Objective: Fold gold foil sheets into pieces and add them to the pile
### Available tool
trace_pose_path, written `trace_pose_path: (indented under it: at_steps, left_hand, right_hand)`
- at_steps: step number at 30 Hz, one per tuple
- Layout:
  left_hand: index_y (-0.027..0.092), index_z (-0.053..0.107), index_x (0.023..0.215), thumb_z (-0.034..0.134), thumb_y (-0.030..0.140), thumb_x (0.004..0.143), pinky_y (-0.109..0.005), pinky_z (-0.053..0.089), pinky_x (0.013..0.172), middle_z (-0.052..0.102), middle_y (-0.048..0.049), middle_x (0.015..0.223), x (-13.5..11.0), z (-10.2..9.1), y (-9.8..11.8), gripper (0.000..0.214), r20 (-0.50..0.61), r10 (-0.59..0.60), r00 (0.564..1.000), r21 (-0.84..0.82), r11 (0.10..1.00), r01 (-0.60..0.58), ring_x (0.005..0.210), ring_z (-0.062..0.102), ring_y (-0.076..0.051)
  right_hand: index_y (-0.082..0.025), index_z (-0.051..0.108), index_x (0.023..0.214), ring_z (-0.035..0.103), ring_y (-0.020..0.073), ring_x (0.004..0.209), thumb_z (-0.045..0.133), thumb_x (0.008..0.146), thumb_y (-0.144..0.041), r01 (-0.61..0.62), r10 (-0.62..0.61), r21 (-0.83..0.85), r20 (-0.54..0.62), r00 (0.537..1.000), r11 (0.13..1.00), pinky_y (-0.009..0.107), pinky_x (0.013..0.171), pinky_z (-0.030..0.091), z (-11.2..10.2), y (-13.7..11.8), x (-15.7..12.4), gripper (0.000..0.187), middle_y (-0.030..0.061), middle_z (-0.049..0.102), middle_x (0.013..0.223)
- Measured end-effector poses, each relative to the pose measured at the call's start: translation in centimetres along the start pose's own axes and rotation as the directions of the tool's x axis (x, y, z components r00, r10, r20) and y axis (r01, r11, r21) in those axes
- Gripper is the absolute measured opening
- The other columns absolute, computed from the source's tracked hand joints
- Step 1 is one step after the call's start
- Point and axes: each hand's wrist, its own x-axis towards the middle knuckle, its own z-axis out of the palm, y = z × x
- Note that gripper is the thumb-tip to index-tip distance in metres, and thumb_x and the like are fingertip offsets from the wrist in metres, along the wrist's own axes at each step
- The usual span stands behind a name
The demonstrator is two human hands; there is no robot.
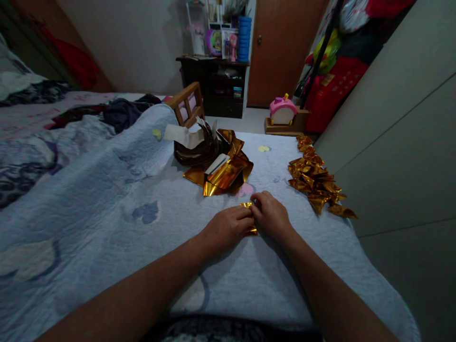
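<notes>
Both my hands rest close together on the pale blue quilt (107, 228) of a bed. My left hand (228, 227) and my right hand (270, 213) are closed on a small piece of gold foil paper (247, 205), pinching it between them against the quilt. Most of the piece is hidden under my fingers. Beyond my hands lies a loose stack of gold foil sheets (224, 173). To my right, along the bed's edge, runs a heap of several folded gold foil pieces (315, 178).
A dark round basket with white paper (195, 145) stands behind the foil sheets. Crumpled clothes (121, 113) lie at the far left of the bed. A grey wardrobe wall (399, 142) closes the right side. A dark shelf unit (213, 83) and a brown door (281, 47) stand at the back.
</notes>
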Motion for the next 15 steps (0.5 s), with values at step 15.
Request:
trace_pose_path:
  at_steps: [15]
  left_hand:
    - [0.017,0.071,0.101,0.060,0.026,0.098,-0.037,0.056,0.093,0.070,-0.0068,0.107,0.11,0.07,0.00,0.014,0.007,0.004,1.000,0.015,1.000,-0.005,0.104,0.064,-0.020]
  right_hand:
    - [-0.021,0.068,0.094,0.060,0.0167,0.089,0.056,0.088,-0.014,0.051,-0.047,0.105,-0.036,0.998,0.993,0.026,0.076,0.041,0.30,0.17,0.01,0.015,0.0032,0.065,0.098]
